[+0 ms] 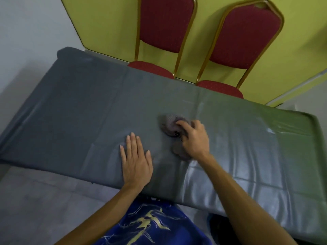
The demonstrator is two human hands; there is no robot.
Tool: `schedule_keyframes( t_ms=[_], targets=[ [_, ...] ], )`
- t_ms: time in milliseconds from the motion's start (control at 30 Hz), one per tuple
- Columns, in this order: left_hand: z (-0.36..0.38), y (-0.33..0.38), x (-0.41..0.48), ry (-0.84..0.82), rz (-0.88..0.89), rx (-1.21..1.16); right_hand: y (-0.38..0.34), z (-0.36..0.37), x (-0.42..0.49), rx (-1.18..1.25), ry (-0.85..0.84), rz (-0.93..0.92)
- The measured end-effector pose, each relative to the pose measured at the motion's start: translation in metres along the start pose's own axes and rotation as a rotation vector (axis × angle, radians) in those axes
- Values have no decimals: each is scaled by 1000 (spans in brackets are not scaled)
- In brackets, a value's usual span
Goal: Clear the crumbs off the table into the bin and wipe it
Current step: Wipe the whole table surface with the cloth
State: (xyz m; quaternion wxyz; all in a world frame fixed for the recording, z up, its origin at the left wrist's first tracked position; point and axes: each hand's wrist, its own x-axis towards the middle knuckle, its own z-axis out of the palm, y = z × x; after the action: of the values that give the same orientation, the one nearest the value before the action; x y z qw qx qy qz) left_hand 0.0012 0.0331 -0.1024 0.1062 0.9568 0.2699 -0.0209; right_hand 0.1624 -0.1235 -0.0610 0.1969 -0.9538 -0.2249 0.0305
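Observation:
A long table (pixel 79 106) covered with a shiny grey plastic sheet fills the middle of the head view. My right hand (pixel 193 137) presses down on a bunched grey-brown cloth (pixel 169 125) near the table's centre, fingers curled over it; part of the cloth shows below my wrist. My left hand (pixel 136 161) lies flat on the sheet near the front edge, fingers stretched out and together, holding nothing. I see no crumbs on the sheet and no bin in view.
Two red padded chairs with gold frames (pixel 164 32) (pixel 247 39) stand at the table's far side against a yellow-green wall. Grey floor lies left and in front. A dark object (pixel 219 225) sits low by my right forearm.

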Motion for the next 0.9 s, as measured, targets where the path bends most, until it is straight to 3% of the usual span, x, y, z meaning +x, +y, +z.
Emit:
schedule_keyframes(
  t_ms=[167, 333, 433, 533, 633, 900],
  targets=[
    [3, -3, 0, -3, 5, -10, 100, -44, 8, -68, 74, 342],
    [4, -4, 1, 41, 18, -21, 109, -59, -15, -88, 117, 542],
    [5, -2, 0, 48, 18, -28, 65, -41, -35, 2, 134, 511],
    [5, -2, 0, 41, 15, -35, 8, -13, -64, 99, 57, 264],
    [6, -6, 0, 25, 20, -38, -23, 0, -93, 45, -36, 85],
    [0, 0, -1, 71, -54, -90, 86, -49, -122, -50, 56, 351]
  ],
)
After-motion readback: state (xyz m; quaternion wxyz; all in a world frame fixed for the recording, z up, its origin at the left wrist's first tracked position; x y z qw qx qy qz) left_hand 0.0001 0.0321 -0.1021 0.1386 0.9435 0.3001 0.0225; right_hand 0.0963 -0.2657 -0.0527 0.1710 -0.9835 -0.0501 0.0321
